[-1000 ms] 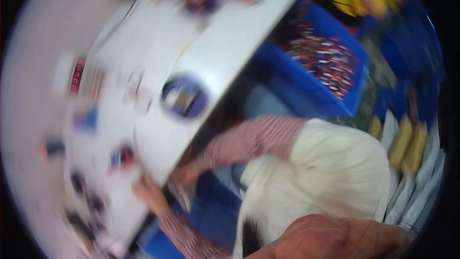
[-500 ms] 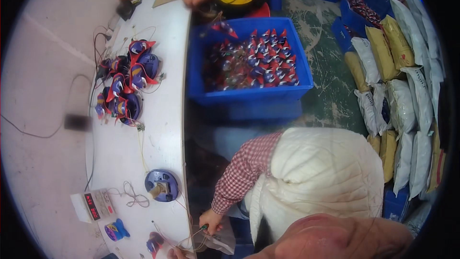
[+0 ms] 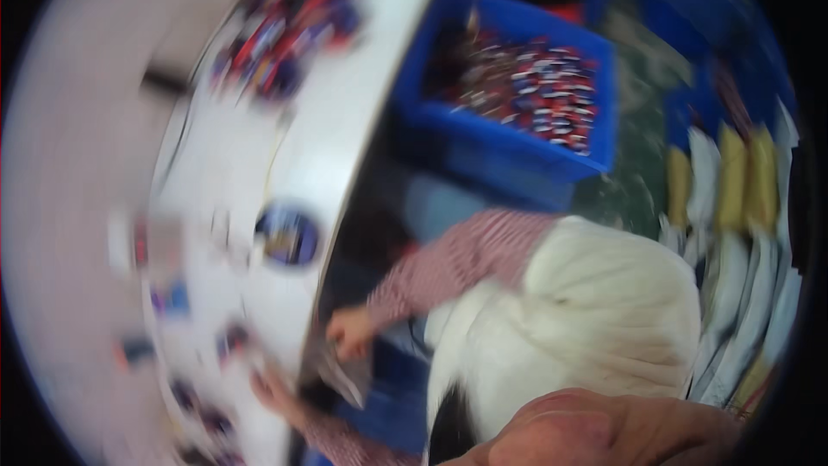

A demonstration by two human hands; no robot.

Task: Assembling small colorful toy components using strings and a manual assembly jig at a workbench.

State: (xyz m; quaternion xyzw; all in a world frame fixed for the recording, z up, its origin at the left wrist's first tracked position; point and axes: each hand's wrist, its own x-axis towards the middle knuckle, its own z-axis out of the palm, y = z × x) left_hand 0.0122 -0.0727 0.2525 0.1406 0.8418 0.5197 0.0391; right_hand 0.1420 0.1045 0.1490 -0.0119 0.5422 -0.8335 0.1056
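Note:
My right hand (image 3: 349, 332) is closed at the table's edge; blur hides what is in its fingers. Just below it hangs a greyish, translucent plastic-like sheet or bag (image 3: 345, 378). My left hand (image 3: 274, 390) is over the white table (image 3: 297, 151), its fingers smeared by motion. Near its fingertips lies a small dark purple and red piece (image 3: 231, 342). A round purple base (image 3: 289, 236) with a pale part on it sits farther up the table. More dark pieces (image 3: 203, 410) are on the table at the lower left, too blurred to tell.
A pile of red and purple toy parts (image 3: 289, 34) covers the far table. Beyond the table's right edge stands a blue crate (image 3: 500, 151) full of similar parts. A white box with a red display (image 3: 142, 243) is at the left. Packed sacks (image 3: 733, 177) line the right.
The whole view has swung and blurred. My left hand has come farther in over the table. The green circuit board that showed in my right hand can no longer be made out.

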